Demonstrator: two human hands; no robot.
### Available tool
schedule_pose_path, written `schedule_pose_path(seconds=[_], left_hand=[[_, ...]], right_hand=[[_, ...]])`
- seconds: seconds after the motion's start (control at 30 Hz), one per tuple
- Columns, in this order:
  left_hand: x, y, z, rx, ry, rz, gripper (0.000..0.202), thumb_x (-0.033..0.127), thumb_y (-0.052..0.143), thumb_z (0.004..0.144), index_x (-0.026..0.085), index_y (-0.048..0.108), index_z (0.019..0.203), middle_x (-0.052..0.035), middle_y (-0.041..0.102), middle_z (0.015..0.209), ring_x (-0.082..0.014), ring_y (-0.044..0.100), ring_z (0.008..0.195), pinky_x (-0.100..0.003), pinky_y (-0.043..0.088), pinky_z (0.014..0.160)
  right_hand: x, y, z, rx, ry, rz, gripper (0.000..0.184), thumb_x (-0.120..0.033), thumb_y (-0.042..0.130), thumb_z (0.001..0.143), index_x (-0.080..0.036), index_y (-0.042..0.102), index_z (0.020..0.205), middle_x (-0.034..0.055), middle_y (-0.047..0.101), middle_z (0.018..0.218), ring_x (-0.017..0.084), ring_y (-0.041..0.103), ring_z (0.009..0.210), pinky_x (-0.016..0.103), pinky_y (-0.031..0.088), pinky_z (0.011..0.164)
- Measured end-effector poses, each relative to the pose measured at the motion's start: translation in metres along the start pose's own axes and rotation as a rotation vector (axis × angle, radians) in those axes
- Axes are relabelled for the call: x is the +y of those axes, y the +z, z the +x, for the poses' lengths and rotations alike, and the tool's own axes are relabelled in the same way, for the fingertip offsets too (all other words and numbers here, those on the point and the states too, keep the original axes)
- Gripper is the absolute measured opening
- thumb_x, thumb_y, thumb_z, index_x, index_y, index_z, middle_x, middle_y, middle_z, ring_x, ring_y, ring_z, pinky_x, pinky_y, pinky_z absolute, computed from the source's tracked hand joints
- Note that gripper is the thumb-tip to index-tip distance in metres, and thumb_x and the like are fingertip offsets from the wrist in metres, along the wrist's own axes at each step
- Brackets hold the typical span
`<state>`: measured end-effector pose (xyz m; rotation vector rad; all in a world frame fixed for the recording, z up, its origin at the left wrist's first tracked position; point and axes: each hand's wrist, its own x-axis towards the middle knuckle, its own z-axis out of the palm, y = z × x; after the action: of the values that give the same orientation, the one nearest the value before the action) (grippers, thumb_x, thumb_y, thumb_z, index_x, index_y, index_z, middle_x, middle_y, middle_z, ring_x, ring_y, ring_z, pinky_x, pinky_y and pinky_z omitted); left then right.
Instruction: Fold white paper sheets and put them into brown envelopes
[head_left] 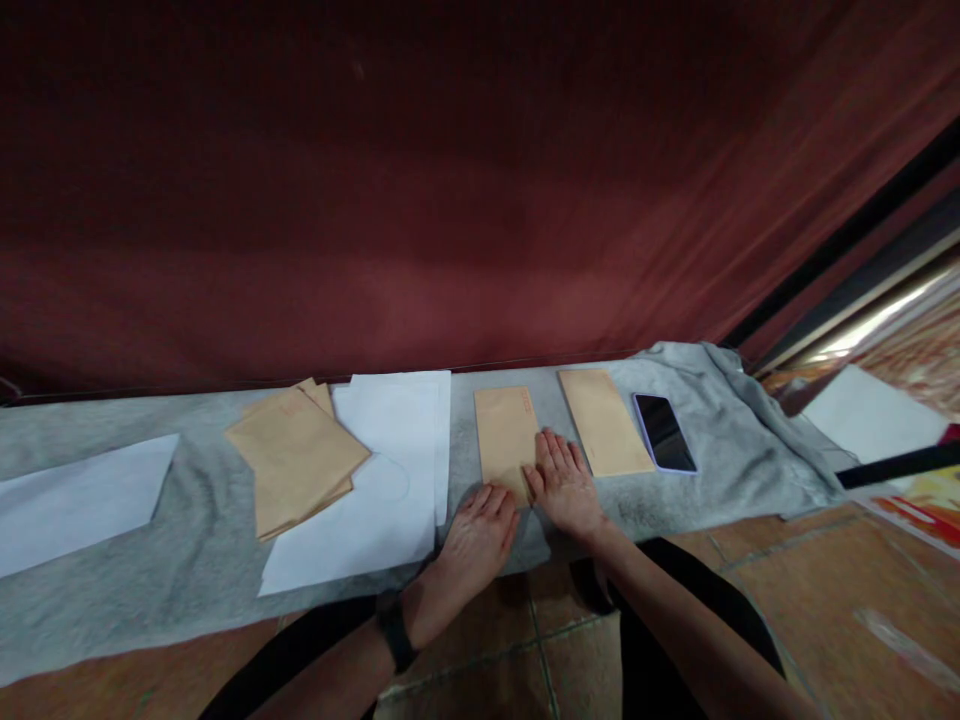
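Observation:
A brown paper envelope [502, 425] lies flat in front of me, with small red print at its top right corner. My left hand [484, 530] rests on its lower left end, fingers stretched out and laid flat. Across the lower right edge lies my right hand [564, 485], its fingers also extended and flat. Neither hand grasps anything. Just right of my right hand is another brown envelope [606, 420]. To the left, several brown envelopes [300, 450] are piled askew, partly covering white paper sheets [382, 510].
A grey cloth [202, 570] covers the long narrow surface. A phone [665, 432] with a purple edge lies at the right. Folded white paper [82, 500] is at far left. A dark red curtain [465, 200] hangs behind; floor tiles [502, 650] show below.

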<state>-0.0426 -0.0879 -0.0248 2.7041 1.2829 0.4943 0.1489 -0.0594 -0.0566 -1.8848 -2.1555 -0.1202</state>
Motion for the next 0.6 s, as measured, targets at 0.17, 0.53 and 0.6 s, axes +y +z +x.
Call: schedule_pose_path(seconds=[0.17,0.53,0.6], left_hand=[[-0.014,0.019,0.021,0.085,-0.016,0.065,0.048,0.026,0.038,0.099,0.012,0.045,0.144,-0.0155,0.053,0.148,-0.0274,0.045,0.141,-0.049,0.038,0.114],[-0.040,0.040,0.097,0.026,-0.113,0.097,0.057,0.027,0.031,0.100,0.015,0.034,0.155,-0.0103,0.039,0.161,-0.0244,0.027,0.152,-0.050,0.019,0.124],[-0.042,0.042,0.107,0.022,-0.144,0.089,0.055,0.029,0.031,0.101,0.017,0.037,0.154,-0.0083,0.039,0.161,-0.0255,0.027,0.152,-0.050,0.018,0.125]], right_hand=[[-0.005,0.000,0.000,0.030,0.016,0.001,0.061,-0.040,0.033,0.104,-0.006,0.035,0.155,0.0183,0.040,0.158,0.032,0.038,0.146,0.052,0.023,0.120],[-0.013,0.001,-0.006,0.020,-0.078,0.011,0.053,-0.032,0.034,0.104,-0.004,0.047,0.148,0.0184,0.047,0.154,0.030,0.042,0.145,0.049,0.026,0.122],[-0.017,-0.001,-0.010,-0.013,-0.099,0.014,0.054,-0.031,0.036,0.103,-0.002,0.048,0.147,0.0199,0.046,0.154,0.030,0.043,0.144,0.047,0.030,0.121]])
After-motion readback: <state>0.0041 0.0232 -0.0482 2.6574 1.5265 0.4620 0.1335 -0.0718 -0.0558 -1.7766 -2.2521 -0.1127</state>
